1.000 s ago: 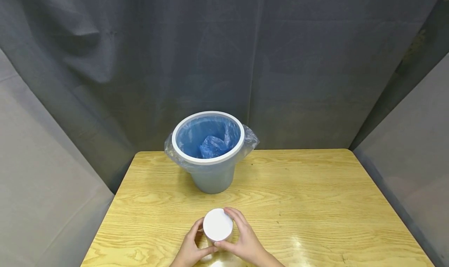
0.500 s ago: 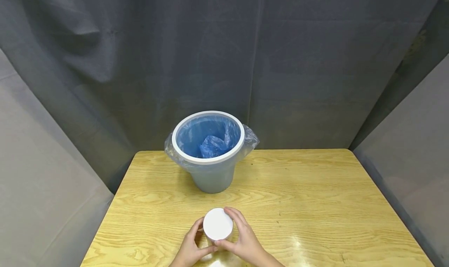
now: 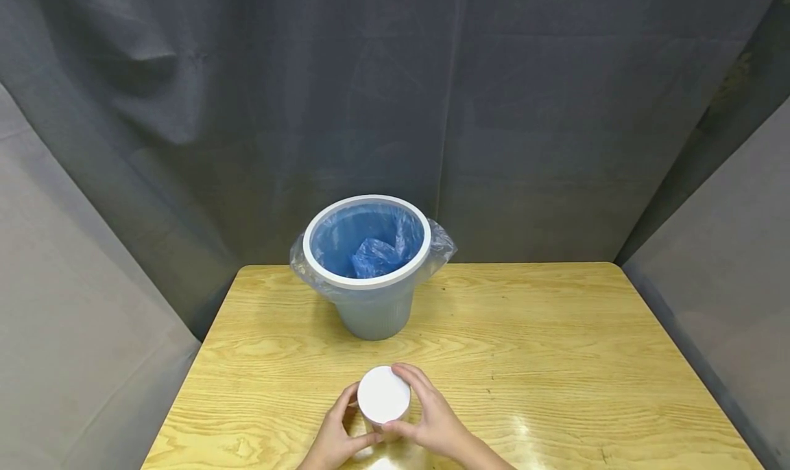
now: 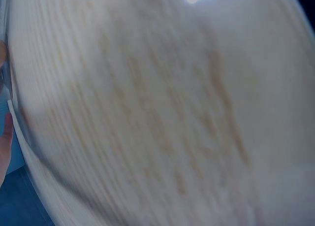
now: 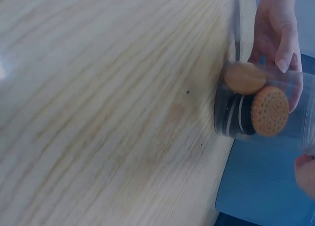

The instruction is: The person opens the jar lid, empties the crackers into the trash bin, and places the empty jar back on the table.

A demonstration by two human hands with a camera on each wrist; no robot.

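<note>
A clear jar (image 5: 297, 120) with a white lid (image 3: 383, 394) stands upright on the table near its front edge. Through its wall, the right wrist view shows round biscuits (image 5: 270, 111) and dark sandwich cookies (image 5: 240, 115) at the bottom. My left hand (image 3: 334, 437) holds the jar's body from the left, thumb in front and fingers behind. From the right, my right hand (image 3: 435, 425) grips the lid, thumb at the near rim and fingers at the far rim. Only parts of the fingers (image 4: 5, 142) show at the left edge of the left wrist view.
Behind the jar stands a grey bin (image 3: 376, 319) with a white rim, lined with a clear bag; crumpled blue plastic (image 3: 375, 257) lies inside. The wooden table (image 3: 524, 346) has grey cloth behind it and at both sides.
My right hand's fingers and thumb have shifted slightly around the lid's rim, and the right forearm has swung a little to the right. The jar, the left hand and the bin stay in place.
</note>
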